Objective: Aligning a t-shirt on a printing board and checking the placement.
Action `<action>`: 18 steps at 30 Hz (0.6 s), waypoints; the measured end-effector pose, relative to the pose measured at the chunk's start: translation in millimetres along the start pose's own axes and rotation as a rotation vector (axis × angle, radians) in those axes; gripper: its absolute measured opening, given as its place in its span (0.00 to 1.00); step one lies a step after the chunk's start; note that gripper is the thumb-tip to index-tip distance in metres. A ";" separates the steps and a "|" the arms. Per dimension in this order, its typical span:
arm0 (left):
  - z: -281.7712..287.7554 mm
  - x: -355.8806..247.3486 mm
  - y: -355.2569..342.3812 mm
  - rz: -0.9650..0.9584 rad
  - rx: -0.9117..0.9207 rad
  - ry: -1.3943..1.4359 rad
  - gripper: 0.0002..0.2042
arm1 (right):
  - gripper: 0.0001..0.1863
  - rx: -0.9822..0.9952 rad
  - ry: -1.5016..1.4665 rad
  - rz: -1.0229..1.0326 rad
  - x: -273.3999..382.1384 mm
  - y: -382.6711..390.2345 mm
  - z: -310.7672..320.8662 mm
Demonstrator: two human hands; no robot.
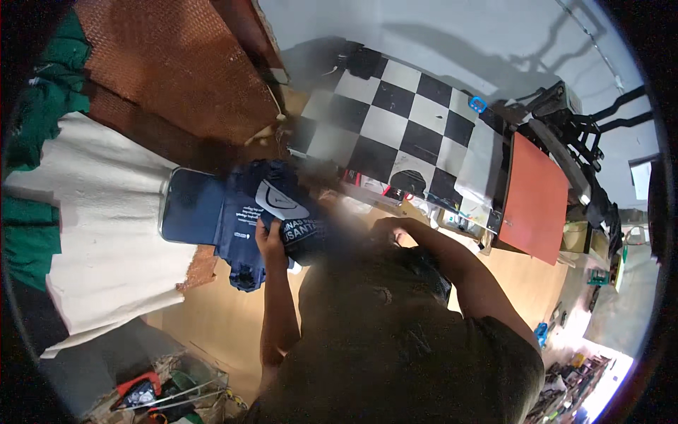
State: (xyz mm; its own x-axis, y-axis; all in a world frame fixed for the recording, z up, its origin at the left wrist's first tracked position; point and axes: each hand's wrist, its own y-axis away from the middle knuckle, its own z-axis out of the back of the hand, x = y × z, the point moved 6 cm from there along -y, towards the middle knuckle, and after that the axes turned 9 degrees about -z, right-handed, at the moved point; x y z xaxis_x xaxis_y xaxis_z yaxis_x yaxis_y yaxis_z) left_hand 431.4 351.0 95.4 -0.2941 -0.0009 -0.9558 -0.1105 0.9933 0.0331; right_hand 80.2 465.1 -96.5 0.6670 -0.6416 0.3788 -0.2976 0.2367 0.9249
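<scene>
A navy garment [241, 215] with white printing lies bunched in front of me, left of the middle. My left hand [270, 244] is closed on its near edge, beside a white printed emblem. A dark flat board [192, 206] with rounded corners and a pale rim adjoins the garment's left side. My right hand [390, 228] is in front of my body at the right, its fingers curled. A dark blur covers the space between the two hands, hiding the garment's right end and whatever the right fingers may hold.
White cloth [116, 212] and green cloth [32, 237] are spread at the left. Beyond stands a black-and-white checkered table [385, 124], with a blue roll [477, 104] at its far edge. An orange-red panel [534, 201] is on the right. Cluttered odds and ends [173, 389] lie lower left.
</scene>
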 end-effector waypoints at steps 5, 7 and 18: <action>14.6 -14.5 -3.6 -0.070 0.093 -0.232 0.09 | 0.17 -0.163 -0.065 0.010 0.9 22.8 -14.9; 15.5 -12.5 -4.7 0.026 0.119 -0.044 0.09 | 0.20 -0.184 -0.046 0.128 5.5 34.2 -19.3; 16.7 -35.3 -4.0 0.051 0.340 0.023 0.12 | 0.24 -0.486 -0.296 0.310 41.6 199.5 -66.6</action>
State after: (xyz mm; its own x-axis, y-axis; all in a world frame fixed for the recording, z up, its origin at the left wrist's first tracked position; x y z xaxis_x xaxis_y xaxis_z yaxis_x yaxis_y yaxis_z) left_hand 458.0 349.0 124.2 -0.3126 0.0514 -0.9485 0.2264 0.9738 -0.0219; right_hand 94.0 534.2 105.9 0.3625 -0.6478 0.6701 -0.0570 0.7022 0.7097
